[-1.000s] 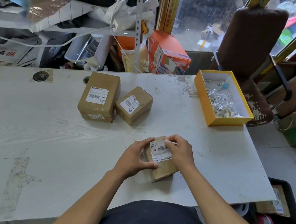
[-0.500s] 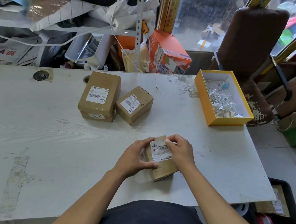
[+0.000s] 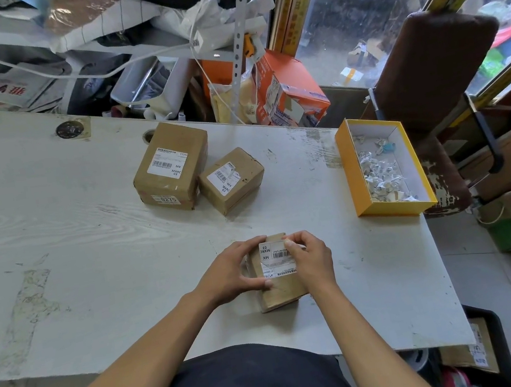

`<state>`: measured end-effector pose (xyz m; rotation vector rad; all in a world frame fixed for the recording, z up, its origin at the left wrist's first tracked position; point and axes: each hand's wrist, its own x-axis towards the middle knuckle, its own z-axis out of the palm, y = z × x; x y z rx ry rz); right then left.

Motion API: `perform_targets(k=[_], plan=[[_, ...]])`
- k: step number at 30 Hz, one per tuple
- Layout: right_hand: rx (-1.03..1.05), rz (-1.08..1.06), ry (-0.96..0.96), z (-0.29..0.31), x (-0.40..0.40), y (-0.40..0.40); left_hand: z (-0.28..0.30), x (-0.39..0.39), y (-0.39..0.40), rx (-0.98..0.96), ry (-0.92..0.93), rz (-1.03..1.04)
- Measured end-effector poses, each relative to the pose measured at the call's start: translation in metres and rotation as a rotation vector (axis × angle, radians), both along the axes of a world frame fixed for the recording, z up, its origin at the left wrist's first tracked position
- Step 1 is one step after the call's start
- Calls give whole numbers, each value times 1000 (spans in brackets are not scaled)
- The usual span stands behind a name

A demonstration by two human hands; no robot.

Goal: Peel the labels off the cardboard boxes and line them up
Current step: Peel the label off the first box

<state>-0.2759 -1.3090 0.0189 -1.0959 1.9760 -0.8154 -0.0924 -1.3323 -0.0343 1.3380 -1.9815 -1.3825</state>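
Head view, nearest the person: a small cardboard box [image 3: 277, 285] rests on the white table [image 3: 62, 291] close to its near edge; the left hand [image 3: 231, 272] grips the box's left side, fingers curled over the far corner, thumb pressed at the near left edge of the label [image 3: 276, 258]; the right hand [image 3: 310, 260] pinches the label's right edge between thumb and fingertips.

Change against the frames from one second and half a second ago: both hands and the box occupy the same position; the label's left margin now shows a ragged notch, which suggests a tear or a first lift, though the detail is too small to confirm; judgement: the peel on this box is at its start, with most of the label adhered.

Mid-table: a medium box [image 3: 232, 180] and a larger box [image 3: 171, 166] sit touching, both with labels intact; judgement: two boxes remain untreated, and no lined-up row exists yet.

Right of these, well apart: a yellow open box [image 3: 350, 175] holding crumpled white paper scraps, probably removed labels.

Beyond the far edge: clutter of bags, an orange carton [image 3: 292, 87] and a brown chair [image 3: 428, 65].
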Motion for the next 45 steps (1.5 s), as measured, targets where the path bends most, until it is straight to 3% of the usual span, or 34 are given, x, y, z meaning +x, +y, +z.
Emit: perform_targets(k=[45], plan=[[16, 12, 29, 1, 0, 0, 2, 1, 0, -6, 3, -9]])
